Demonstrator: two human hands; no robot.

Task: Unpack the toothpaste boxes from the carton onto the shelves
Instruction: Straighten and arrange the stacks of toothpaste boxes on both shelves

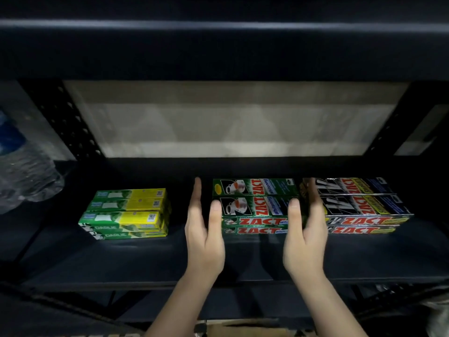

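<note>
A stack of green Zact toothpaste boxes [255, 205] lies in the middle of the dark shelf [145, 259]. My left hand [204, 234] stands edge-on against the stack's left side, fingers straight, thumb on the front corner. Against the right side stands my right hand [306, 239], fingers straight between this stack and the black Zact boxes [359, 205], thumb resting on the green stack. A stack of green and yellow Darlie boxes [126, 212] sits further left. The carton [243, 330] shows only as a brown edge at the bottom.
A clear plastic water bottle [24, 176] with a blue label lies at the left end of the shelf. Perforated black uprights [73, 122] frame the bay, with a pale back panel [230, 122] behind. Another shelf board [218, 25] hangs overhead.
</note>
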